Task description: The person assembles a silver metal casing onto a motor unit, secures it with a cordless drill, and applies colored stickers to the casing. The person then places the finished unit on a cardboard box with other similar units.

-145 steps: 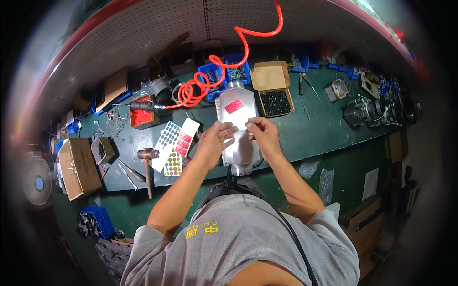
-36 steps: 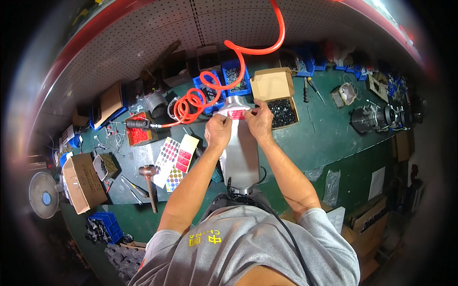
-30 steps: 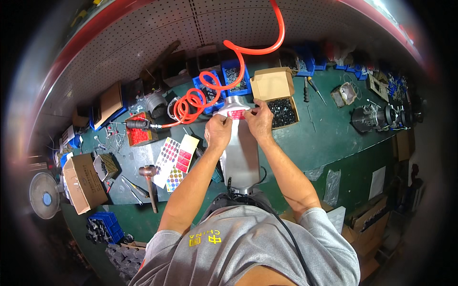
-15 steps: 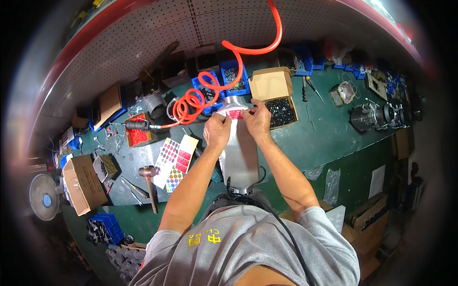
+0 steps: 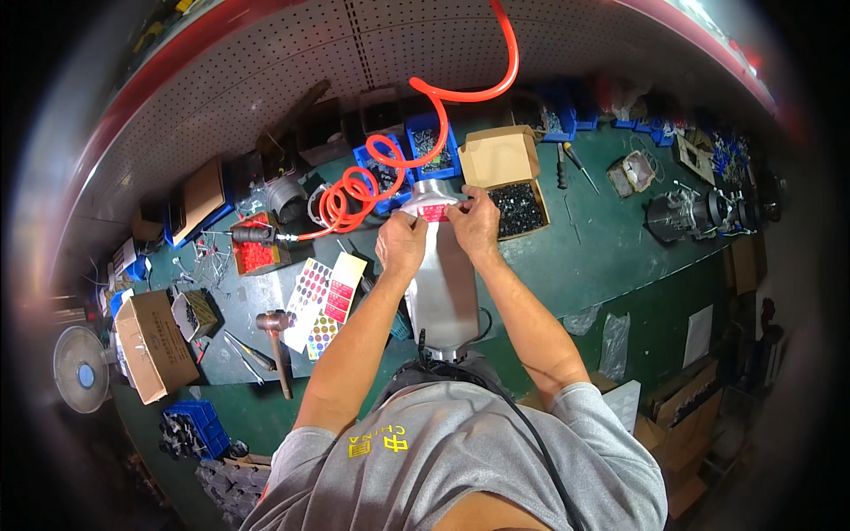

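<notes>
A silver metal housing (image 5: 445, 288) with a narrow round neck at its far end stands before me on the bench, a black cable at its near end. Across its far part lies a small red label (image 5: 433, 212) with pale print. My left hand (image 5: 402, 244) pinches the label's left end between thumb and fingertips. At the other end, my right hand (image 5: 476, 223) has its thumb and fingertips closed on the label's right edge. Whether the label's underside touches the metal is hard to make out.
Sticker sheets (image 5: 336, 292) and a hammer (image 5: 276, 341) lie left of the housing. A coiled orange air hose (image 5: 359, 190) runs to a dark air tool (image 5: 255, 234) over a box of red parts. An open carton (image 5: 521, 211) of black parts stands right; screwdrivers (image 5: 580, 166) lie beyond it.
Both hands keep their hold on the red label at nearly the same spot on the housing. The whole view has shifted very slightly.
</notes>
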### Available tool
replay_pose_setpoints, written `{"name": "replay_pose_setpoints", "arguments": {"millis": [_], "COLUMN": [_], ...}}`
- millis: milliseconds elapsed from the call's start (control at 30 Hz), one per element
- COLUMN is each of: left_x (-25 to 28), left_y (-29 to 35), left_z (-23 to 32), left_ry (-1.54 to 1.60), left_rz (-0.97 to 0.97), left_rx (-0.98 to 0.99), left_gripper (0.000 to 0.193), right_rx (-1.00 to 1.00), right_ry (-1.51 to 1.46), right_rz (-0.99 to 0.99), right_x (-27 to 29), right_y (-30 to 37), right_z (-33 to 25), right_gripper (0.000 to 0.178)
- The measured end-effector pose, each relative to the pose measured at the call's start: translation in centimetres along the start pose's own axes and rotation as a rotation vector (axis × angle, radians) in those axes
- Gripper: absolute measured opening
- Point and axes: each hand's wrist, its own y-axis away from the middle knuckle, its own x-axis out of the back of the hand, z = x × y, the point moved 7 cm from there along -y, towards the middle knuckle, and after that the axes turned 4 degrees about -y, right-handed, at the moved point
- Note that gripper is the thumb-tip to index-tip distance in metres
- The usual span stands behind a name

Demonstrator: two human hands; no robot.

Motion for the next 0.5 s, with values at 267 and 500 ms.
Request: {"name": "replay_pose_setpoints", "arguments": {"millis": [267,500], "left_x": [-0.1,-0.6], "left_y": [-0.1,-0.5], "left_z": [-0.1,-1.0], "left_ry": [-0.006,0.066], "left_rz": [-0.015,0.008], "left_rx": [0.0,-0.042], "left_gripper": [0.027,0.027], "right_rx": [-0.004,0.027], "right_ry": [0.034,-0.018], "right_rz": [0.013,0.063], "right_x": [0.0,0.3], "right_y": [-0.1,-0.1], "right_z": [0.1,-0.2], "right_gripper": [0.053,0.044]}}
